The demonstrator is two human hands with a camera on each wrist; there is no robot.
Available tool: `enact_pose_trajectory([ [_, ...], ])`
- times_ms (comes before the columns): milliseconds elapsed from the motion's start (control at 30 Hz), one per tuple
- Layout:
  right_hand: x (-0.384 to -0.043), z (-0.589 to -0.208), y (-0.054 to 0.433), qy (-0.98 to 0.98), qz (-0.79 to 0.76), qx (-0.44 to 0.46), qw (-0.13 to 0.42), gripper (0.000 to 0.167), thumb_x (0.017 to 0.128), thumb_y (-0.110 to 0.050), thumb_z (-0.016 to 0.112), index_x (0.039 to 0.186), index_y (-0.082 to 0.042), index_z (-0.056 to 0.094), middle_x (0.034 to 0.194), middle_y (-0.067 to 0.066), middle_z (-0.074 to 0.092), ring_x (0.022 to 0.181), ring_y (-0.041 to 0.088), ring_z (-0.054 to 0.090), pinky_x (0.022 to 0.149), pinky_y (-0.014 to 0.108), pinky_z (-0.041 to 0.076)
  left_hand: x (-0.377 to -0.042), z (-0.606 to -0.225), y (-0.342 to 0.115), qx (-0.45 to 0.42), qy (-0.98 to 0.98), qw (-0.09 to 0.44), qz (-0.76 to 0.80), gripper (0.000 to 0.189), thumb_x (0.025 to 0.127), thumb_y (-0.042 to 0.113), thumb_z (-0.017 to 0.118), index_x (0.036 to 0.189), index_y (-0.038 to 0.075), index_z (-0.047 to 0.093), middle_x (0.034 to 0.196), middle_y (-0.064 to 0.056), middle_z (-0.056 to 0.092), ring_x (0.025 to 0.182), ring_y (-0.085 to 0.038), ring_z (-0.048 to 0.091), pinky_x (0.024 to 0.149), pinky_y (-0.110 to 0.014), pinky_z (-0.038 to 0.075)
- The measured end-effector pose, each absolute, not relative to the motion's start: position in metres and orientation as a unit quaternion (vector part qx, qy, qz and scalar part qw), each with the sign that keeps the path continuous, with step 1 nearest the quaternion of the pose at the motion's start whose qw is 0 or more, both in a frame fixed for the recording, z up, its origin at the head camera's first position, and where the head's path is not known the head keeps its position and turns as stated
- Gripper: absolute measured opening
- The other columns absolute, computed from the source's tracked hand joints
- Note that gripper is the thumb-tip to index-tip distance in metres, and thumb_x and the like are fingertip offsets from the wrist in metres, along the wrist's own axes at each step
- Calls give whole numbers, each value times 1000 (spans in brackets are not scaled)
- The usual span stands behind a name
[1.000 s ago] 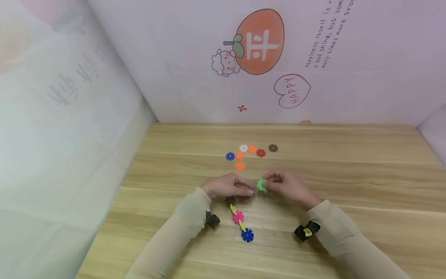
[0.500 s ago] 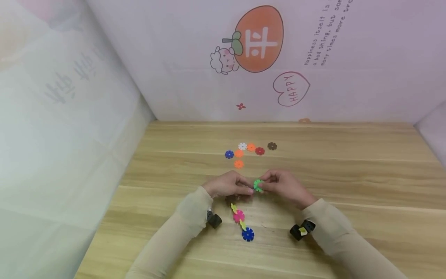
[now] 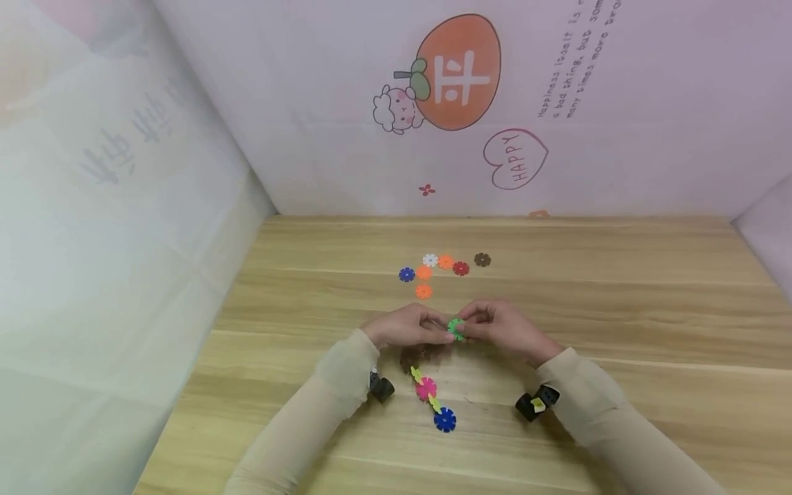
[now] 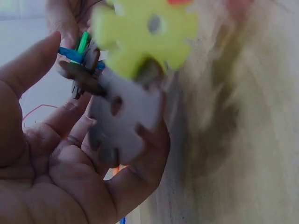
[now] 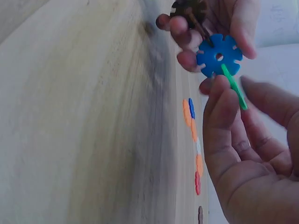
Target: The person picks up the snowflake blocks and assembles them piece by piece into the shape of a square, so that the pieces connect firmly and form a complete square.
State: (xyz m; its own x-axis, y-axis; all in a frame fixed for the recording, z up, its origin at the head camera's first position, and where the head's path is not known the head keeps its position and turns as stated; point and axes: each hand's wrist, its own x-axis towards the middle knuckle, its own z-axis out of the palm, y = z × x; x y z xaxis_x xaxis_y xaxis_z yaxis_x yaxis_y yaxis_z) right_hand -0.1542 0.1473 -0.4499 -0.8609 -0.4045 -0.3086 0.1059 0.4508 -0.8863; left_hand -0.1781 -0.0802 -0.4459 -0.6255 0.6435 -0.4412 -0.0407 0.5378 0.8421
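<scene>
My left hand [image 3: 405, 326] holds a chain of notched plastic snowflake discs. Its far-end blue disc [image 5: 229, 49] shows beside the left fingers in the right wrist view. Between right thumb and fingers, my right hand [image 3: 507, 333] pinches a green snowflake disc [image 5: 238, 93], set edge-on against the blue disc's rim; how deep their slots engage is unclear. A greyish disc [image 4: 135, 107] lies across the left fingers, joined to a yellow disc [image 4: 131, 42]. Toward me the chain continues through a pink disc [image 3: 426, 390] to another blue disc [image 3: 445, 421].
Beyond the hands, several loose discs lie flat on the wooden table [image 3: 619, 289]: blue [image 3: 406, 275], orange [image 3: 423, 292], white [image 3: 430, 260], red [image 3: 460, 269] and brown [image 3: 482, 260]. A printed cloth wall [image 3: 346, 165] rises at the table's back edge.
My right hand has brought the green disc leftward, from a small gap to meeting the chain's blue disc at the left fingertips. The chain's near end has swung slightly right.
</scene>
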Motion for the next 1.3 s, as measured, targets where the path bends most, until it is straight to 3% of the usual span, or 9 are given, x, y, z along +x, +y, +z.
enact_pose_trajectory([
  [167,-164,-453,155,825,-504,-90,239,44,100,-41,55,125,-6,63,112,8,70,102,21,66,91,37,56,-177,-449,-84,183,800,379,428,37,93,39,67,124,19,67,115,0,73,103,-11,66,100,-38,50],
  [367,-185,-457,168,871,-454,-51,182,42,101,-34,56,131,-4,59,124,16,64,111,28,61,89,38,54,-177,-449,-88,182,799,372,436,35,94,38,66,121,16,69,101,2,73,89,-13,65,83,-31,54],
  [567,-210,-459,173,914,-391,-53,91,39,97,-18,61,127,7,57,119,26,64,111,37,61,95,49,52,-177,-451,-89,170,799,370,444,36,95,36,66,122,13,68,102,2,72,86,-11,64,75,-28,56],
  [767,-236,-462,176,940,-333,-53,44,44,94,-15,59,128,12,54,116,30,63,108,42,60,95,53,51,-176,-451,-88,169,790,368,460,27,96,32,64,115,13,70,99,-2,73,83,-13,66,75,-30,58],
  [1000,-257,-469,171,965,-243,-89,39,47,93,-16,63,128,13,52,122,33,58,115,48,55,102,58,45,-177,-453,-86,169,812,344,440,32,94,39,66,118,18,69,104,6,70,93,-8,62,86,-28,52],
  [1300,-262,-467,162,966,-224,-117,47,37,95,-8,63,129,6,58,129,27,60,121,43,56,104,55,45,-176,-453,-88,147,814,347,442,35,94,36,67,122,14,67,106,4,71,94,-8,64,86,-28,53],
])
